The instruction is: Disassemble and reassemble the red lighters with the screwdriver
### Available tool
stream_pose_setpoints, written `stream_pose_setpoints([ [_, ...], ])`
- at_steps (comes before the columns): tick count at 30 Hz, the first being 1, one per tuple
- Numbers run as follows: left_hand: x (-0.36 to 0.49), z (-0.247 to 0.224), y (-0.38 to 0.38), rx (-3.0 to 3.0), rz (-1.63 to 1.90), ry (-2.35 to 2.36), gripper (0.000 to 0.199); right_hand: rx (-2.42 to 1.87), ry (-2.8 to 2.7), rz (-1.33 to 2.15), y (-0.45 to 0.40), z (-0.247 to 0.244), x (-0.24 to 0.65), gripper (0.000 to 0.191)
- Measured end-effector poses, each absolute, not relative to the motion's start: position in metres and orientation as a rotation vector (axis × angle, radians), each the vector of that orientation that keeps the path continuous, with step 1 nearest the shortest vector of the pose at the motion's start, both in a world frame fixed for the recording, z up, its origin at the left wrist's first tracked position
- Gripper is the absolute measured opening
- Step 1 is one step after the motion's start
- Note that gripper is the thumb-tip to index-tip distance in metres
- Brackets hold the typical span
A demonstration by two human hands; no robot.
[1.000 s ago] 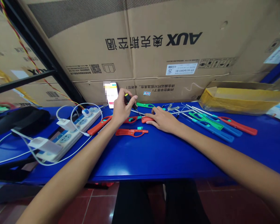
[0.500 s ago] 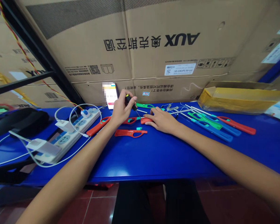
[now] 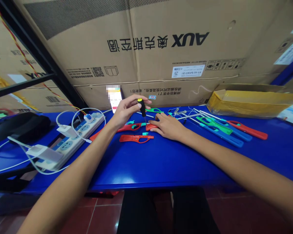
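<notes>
My left hand holds a black and yellow screwdriver nearly upright between thumb and fingers, some fingers stretched out. The shaft points down at a red lighter handle lying on the blue table. My right hand presses and pinches this handle from the right, covering much of it. A red half-shell of a lighter with a loose teal piece lies nearer me. Beside my left wrist rests another red lighter part with a teal trigger, partly hidden by the forearm.
Several blue, green and red stick lighters lie at the right. A green shell and small metal parts lie behind my hands. A power strip with chargers is at left. A phone leans on the big carton; a yellow-taped box stands right.
My left hand has shifted slightly up and right, its fingers now opened out, and the screwdriver has gone from slanted to nearly upright. My right hand has barely moved.
</notes>
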State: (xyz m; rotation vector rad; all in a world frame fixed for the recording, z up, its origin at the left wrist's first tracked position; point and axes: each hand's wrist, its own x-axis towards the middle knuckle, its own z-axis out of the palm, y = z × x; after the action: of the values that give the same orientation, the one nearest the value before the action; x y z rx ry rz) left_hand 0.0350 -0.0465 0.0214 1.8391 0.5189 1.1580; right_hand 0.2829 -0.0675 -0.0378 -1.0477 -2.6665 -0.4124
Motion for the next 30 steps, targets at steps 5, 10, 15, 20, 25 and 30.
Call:
stream_pose_setpoints([
  [5, 0.033, 0.018, -0.045, 1.758, 1.122, 0.517, 0.031, -1.055, -2.668, -0.406, -0.068, -0.037, 0.283, 0.050],
  [10, 0.033, 0.017, -0.043, 1.761, 1.141, 0.558, 0.032, -1.061, -2.666, -0.404, -0.068, -0.038, 0.283, 0.049],
  [15, 0.035, 0.014, -0.041, 1.774, 1.200, 0.577, 0.032, -1.052, -2.665, -0.403, -0.068, -0.037, 0.284, 0.050],
  [20, 0.041, 0.009, -0.038, 1.739, 1.264, 0.570, 0.038, -1.059, -2.674, -0.403, -0.069, -0.037, 0.283, 0.049],
  [25, 0.045, 0.015, -0.043, 1.676, 1.202, 0.588, 0.030, -1.065, -2.663, -0.385, -0.070, -0.037, 0.282, 0.048],
  [30, 0.044, 0.016, -0.047, 1.686, 1.145, 0.559, 0.033, -1.075, -2.654, -0.389, -0.070, -0.039, 0.282, 0.048],
])
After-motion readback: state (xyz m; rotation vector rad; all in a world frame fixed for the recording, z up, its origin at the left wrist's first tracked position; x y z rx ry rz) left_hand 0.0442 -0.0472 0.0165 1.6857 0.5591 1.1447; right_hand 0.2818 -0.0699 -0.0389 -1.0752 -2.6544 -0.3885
